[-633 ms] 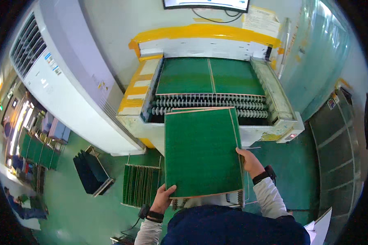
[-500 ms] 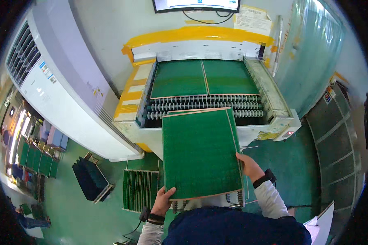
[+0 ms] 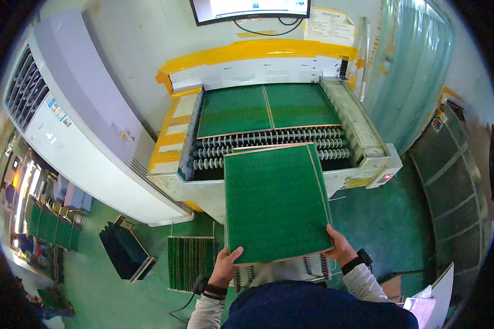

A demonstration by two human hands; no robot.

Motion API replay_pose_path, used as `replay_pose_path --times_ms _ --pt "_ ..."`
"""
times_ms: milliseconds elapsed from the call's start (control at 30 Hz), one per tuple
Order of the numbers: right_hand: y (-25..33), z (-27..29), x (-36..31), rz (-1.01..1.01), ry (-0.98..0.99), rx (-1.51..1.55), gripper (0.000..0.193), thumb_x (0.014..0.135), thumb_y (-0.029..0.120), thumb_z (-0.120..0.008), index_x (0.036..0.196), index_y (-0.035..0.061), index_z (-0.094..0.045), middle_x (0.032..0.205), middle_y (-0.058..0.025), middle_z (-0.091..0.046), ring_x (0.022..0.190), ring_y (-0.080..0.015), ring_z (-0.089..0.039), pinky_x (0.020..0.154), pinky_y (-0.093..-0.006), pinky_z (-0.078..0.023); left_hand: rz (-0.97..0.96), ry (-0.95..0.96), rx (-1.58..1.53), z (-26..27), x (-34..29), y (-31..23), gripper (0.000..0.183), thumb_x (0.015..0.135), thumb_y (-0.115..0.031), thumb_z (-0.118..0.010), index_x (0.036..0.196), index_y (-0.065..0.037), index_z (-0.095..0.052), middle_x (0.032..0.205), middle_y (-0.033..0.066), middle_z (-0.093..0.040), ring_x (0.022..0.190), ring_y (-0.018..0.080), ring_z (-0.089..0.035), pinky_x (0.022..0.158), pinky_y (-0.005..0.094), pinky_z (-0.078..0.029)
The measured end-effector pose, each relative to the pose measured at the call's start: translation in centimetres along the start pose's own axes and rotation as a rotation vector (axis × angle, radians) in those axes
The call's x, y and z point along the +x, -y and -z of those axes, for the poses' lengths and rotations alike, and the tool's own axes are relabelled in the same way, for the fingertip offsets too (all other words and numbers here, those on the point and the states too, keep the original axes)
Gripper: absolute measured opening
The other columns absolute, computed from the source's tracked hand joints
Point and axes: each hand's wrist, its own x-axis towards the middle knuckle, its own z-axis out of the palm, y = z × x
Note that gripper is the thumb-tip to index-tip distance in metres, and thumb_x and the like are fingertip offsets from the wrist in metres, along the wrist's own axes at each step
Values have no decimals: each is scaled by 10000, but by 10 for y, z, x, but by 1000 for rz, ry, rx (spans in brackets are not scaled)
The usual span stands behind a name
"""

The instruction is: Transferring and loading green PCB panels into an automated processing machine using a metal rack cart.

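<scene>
A large green circuit-board panel [image 3: 277, 205] with copper-coloured edges is in front of me, its far edge near the rollers. Another panel edge shows just past its far side. My left hand [image 3: 224, 267] grips the panel's near left corner, thumb on top. On the near right edge, my right hand [image 3: 340, 248] is closed, its fingers partly hidden under the panel. Beyond, two more green panels [image 3: 233, 112] lie side by side in the roller machine [image 3: 368, 123], past rows of grey disc rollers [image 3: 214, 163].
A rack of upright green panels [image 3: 191, 263] stands on the floor at left, with a rack of dark panels [image 3: 123, 251] farther left. A tall white air conditioner [image 3: 93, 137] flanks the machine. Grey framed panels [image 3: 450, 181] lean at right, and a monitor [image 3: 251, 10] hangs above.
My right hand has slid down the panel's right edge to near its lower corner. The panel sits slightly farther right in view, and the whole scene has shifted a little as my head moved.
</scene>
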Motion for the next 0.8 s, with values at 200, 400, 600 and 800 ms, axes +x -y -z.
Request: replay_pose_path --times_ms 200,400,600,800 --pt "16 4 3 69 3 59 429 923 407 -514 1171 62 -575 1103 -96 -643 992 -247 -621 856 -418 -502 -11 8 32 -4 2 -10 205 897 -69 -569 1091 -8 -587 1050 83 -645 927 179 -633 808 321 -522" --pt "31 3 4 122 -7 56 416 919 381 -528 1182 61 -565 1141 -108 -623 1019 -259 -608 897 -423 -482 -30 -45 13 18 1 -15 229 896 -62 -572 1111 16 -583 1070 87 -640 940 176 -623 818 321 -515" --pt "45 23 4 219 -35 42 422 919 375 -532 1198 59 -548 1179 -104 -601 1050 -268 -588 904 -428 -471 -98 -192 9 13 -1 -36 209 891 -52 -563 1093 -19 -601 1028 66 -650 897 165 -637 788 304 -523" --pt "70 43 -1 312 -130 67 428 914 384 -539 1193 59 -546 1169 -98 -600 1042 -269 -586 871 -417 -487 -188 -162 27 14 11 -54 130 895 -125 -586 1016 -86 -612 956 15 -661 763 125 -644 583 269 -522"
